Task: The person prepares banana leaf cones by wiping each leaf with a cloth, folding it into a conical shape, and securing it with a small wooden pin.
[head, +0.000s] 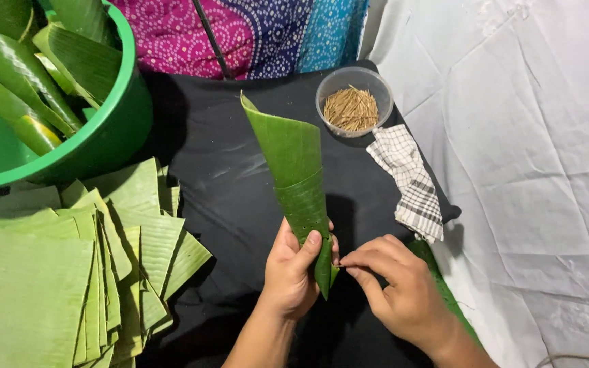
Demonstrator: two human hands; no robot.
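Green leaf cone (299, 184) stands tilted above the black counter (226, 184), mouth up and away from you, tip down. Your left hand (293, 267) is clamped around its lower end; your right hand (393, 286), fingertips pinched together, touches the tip from the right.

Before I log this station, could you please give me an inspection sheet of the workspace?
Surface: black cloth.
Job's things: rolled leaf cone; clear bowl of thin sticks.
Clutter: stack of cut leaves; green tub of leaf cones; checked cloth.
Grippers: left hand grips the cone's narrow end; right hand pinches at its tip.
Cables: one at the lower right edge.
Surroundings: white sheet; patterned fabric.
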